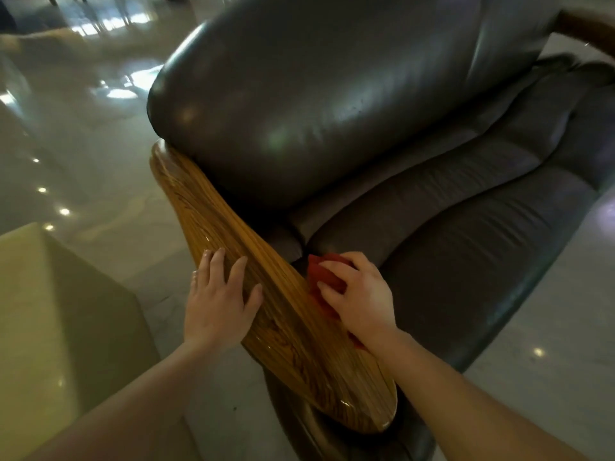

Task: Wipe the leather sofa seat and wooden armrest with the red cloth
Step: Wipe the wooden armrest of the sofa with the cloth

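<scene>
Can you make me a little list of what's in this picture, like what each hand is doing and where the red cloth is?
left hand: flat, open, on the wooden armrest
right hand: gripping the red cloth
red cloth: bunched where armrest meets seat
leather sofa seat: dark, shiny, wrinkled
floor: glossy, reflecting lights

Cloth [327,273]: red, bunched into a wad; sits in the gap at the seat's left edge, pressed against the armrest's inner side; partly covered, a strip showing lower along that side.
Seat [466,241]: dark grey-brown leather, softly creased, glossy; two cushion rolls running from the armrest toward the far side, below a rounded backrest.
Armrest [266,294]: glossy golden wood with dark striped grain; long, flat, rounded at both ends; runs along the seat's left edge, sloping toward the front.
</scene>
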